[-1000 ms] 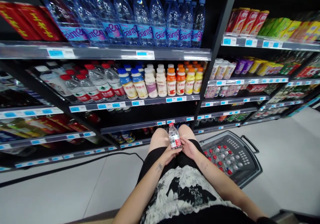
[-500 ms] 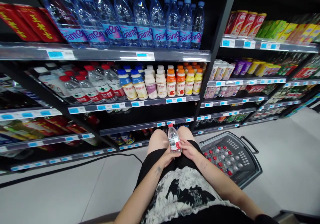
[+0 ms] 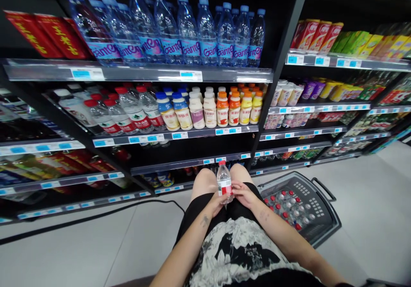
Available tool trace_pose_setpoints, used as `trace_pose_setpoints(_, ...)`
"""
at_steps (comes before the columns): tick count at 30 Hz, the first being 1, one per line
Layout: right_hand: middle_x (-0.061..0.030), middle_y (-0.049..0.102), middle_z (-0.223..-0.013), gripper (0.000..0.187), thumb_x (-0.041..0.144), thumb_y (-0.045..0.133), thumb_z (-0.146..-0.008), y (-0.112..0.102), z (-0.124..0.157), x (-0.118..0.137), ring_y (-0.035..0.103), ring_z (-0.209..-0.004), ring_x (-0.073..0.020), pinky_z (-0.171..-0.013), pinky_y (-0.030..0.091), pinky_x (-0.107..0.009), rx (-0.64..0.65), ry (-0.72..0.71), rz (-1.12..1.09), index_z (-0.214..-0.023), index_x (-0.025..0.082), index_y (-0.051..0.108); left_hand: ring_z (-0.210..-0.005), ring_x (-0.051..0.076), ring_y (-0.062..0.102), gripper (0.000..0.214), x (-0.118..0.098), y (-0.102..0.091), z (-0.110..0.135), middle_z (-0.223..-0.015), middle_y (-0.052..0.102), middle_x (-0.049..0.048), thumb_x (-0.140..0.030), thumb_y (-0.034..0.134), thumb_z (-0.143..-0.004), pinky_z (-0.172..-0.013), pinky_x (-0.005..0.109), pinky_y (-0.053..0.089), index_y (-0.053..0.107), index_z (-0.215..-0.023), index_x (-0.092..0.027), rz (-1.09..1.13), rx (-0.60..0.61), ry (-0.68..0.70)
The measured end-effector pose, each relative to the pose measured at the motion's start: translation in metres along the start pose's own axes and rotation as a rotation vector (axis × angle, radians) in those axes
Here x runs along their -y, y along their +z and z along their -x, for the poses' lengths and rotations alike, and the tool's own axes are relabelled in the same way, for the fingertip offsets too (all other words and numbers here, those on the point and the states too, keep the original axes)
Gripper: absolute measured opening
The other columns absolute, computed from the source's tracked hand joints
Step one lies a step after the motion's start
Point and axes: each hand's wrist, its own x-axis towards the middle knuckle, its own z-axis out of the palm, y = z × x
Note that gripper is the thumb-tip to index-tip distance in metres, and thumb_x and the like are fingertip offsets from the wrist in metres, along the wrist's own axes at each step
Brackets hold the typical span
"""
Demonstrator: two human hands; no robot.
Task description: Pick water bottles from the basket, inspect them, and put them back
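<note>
A small clear water bottle [image 3: 224, 176] with a red cap and a red-and-white label stands upright between my knees. My left hand [image 3: 217, 204] grips its lower part from the left. On the other side, the fingers of my right hand [image 3: 243, 194] are bent against the label. Both forearms rest over my lap. To my right, a dark grey shopping basket [image 3: 326, 231] on the floor holds several bottles with red and white caps.
Ahead, a shelf [image 3: 141, 69] carries large blue water bottles [image 3: 189, 30]. Below are red-capped water bottles [image 3: 133, 107] and small milk-drink bottles [image 3: 208, 109]. A black cable [image 3: 96, 213] runs across the floor at left. Drink cartons [image 3: 311, 34] stand on shelving at right.
The bottle has turned a little in my hands, so a different part of its label faces me. My view has shifted slightly; both hands keep their hold.
</note>
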Motion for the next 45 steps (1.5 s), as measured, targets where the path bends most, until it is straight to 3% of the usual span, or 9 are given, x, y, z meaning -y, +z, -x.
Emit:
trace_pose_setpoints(4, -0.004, 0.073, -0.109, 0.047, 0.016, 0.087, -0.064, 0.0, 0.001, 0.001, 0.068, -0.095, -0.0194, -0.087, 0.049, -0.032, -0.018, -0.005, -0.01, -0.108, 0.022, 0.072, -0.084, 0.02, 0.066, 0.045, 0.002, -0.019, -0.004, -0.094, 0.071, 0.0104, -0.036, 0.083, -0.063, -0.071, 0.027, 0.042, 0.069, -0.099, -0.014, 0.094, 0.081, -0.117)
trace_pose_setpoints(8, -0.0027, 0.068, -0.12, 0.054, 0.021, 0.086, -0.068, 0.002, 0.001, 0.001, 0.06, -0.118, -0.0211, -0.099, 0.045, -0.034, 0.013, -0.008, 0.022, -0.118, 0.028, 0.067, -0.085, 0.021, 0.065, 0.051, -0.002, -0.027, -0.001, -0.094, 0.07, 0.0105, -0.039, 0.079, -0.058, -0.066, 0.026, 0.038, 0.07, -0.102, -0.014, 0.122, 0.188, -0.16)
trace_pose_setpoints(14, -0.0057, 0.069, -0.094, 0.053, 0.026, 0.089, -0.067, 0.002, 0.009, -0.002, 0.066, -0.073, -0.0175, -0.063, 0.051, -0.026, 0.205, 0.171, 0.099, -0.114, 0.017, 0.066, -0.074, 0.025, 0.068, 0.055, 0.001, -0.025, 0.004, -0.092, 0.07, 0.0162, -0.049, 0.071, -0.062, -0.07, 0.031, 0.042, 0.071, -0.098, -0.008, 0.009, 0.365, -0.325)
trace_pose_setpoints(18, -0.0025, 0.07, -0.093, 0.064, 0.021, 0.089, -0.067, -0.001, 0.011, -0.003, 0.064, -0.066, -0.0137, -0.056, 0.049, -0.022, 0.215, 0.155, 0.084, -0.123, 0.022, 0.06, -0.085, 0.027, 0.069, 0.054, 0.003, -0.019, 0.0, -0.098, 0.072, 0.0175, -0.05, 0.074, -0.069, -0.072, 0.03, 0.045, 0.071, -0.105, -0.01, -0.09, 0.252, -0.325)
trace_pose_setpoints(23, -0.0035, 0.068, -0.12, 0.078, 0.01, 0.09, -0.056, 0.001, 0.005, -0.006, 0.064, -0.111, -0.0214, -0.101, 0.047, -0.034, 0.042, 0.004, 0.025, -0.126, 0.027, 0.06, -0.106, 0.026, 0.067, 0.063, 0.005, -0.007, -0.006, -0.107, 0.073, 0.0137, -0.048, 0.084, -0.068, -0.095, 0.035, 0.047, 0.067, -0.119, -0.015, -0.111, 0.065, -0.144)
trace_pose_setpoints(26, -0.0051, 0.069, -0.117, 0.076, 0.012, 0.09, -0.055, 0.004, 0.002, -0.01, 0.064, -0.113, -0.0253, -0.106, 0.044, -0.04, -0.022, -0.009, 0.047, -0.124, 0.025, 0.062, -0.103, 0.029, 0.068, 0.073, 0.008, -0.005, -0.007, -0.103, 0.073, 0.0167, -0.054, 0.087, -0.063, -0.095, 0.039, 0.049, 0.067, -0.117, -0.01, -0.167, 0.0, -0.128)
trace_pose_setpoints(32, -0.0036, 0.073, -0.106, 0.06, 0.018, 0.092, -0.055, 0.008, 0.003, -0.017, 0.066, -0.102, -0.0241, -0.099, 0.047, -0.038, -0.097, -0.049, 0.097, -0.111, 0.022, 0.068, -0.103, 0.029, 0.069, 0.084, 0.012, -0.016, -0.005, -0.101, 0.074, 0.0149, -0.041, 0.097, -0.047, -0.1, 0.039, 0.048, 0.065, -0.118, -0.01, -0.197, 0.096, -0.158)
trace_pose_setpoints(40, -0.0064, 0.069, -0.118, 0.068, 0.018, 0.09, -0.06, 0.011, 0.005, -0.01, 0.065, -0.107, -0.0243, -0.098, 0.045, -0.037, 0.062, 0.115, 0.119, -0.124, 0.024, 0.067, -0.104, 0.031, 0.07, 0.074, 0.004, -0.038, 0.01, -0.104, 0.075, 0.0125, -0.018, 0.086, -0.053, -0.088, 0.038, 0.052, 0.057, -0.121, -0.016, -0.16, 0.048, -0.205)
trace_pose_setpoints(45, -0.0065, 0.069, -0.12, 0.074, 0.016, 0.091, -0.055, 0.008, 0.0, -0.014, 0.064, -0.109, -0.0235, -0.102, 0.043, -0.039, 0.052, 0.15, 0.117, -0.125, 0.025, 0.068, -0.103, 0.031, 0.071, 0.068, -0.001, -0.061, 0.016, -0.108, 0.074, 0.0133, -0.024, 0.082, -0.059, -0.089, 0.04, 0.053, 0.054, -0.121, -0.015, -0.082, 0.035, -0.23)
